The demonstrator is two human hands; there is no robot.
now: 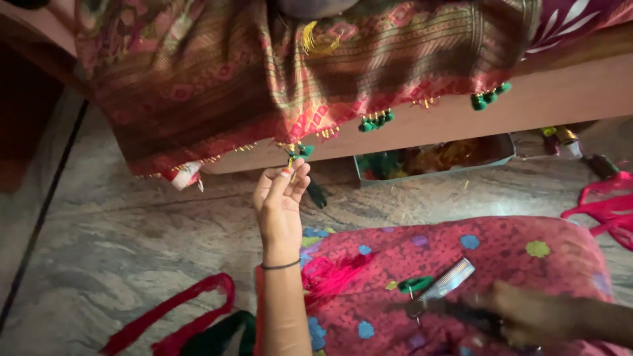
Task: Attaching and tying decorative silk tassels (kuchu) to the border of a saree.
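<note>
**Two hands at a tasselled cloth edge**

One shallow grey tray sits on the stone floor just under the wooden bed frame, behind the pink cushion; it holds a heap of green and yellow threads (too tangled to sort further).

Seen from the head camera, the left hand is raised in front of the cushion's far-left corner, wrist bent up, fingers pressed together and pinching a strand just below the green tassel that hangs from the patterned cloth. A thin dark band circles that wrist. The right hand rests low on the cushion's near-right side, blurred, closed around the handles of scissors whose blades point toward the cushion's middle.

More green tassels dangle along the cloth hem above the tray. A tuft of pink thread lies on the cushion's left part, a red strap curls on the floor left of it, and red cord lies to its right.
</note>
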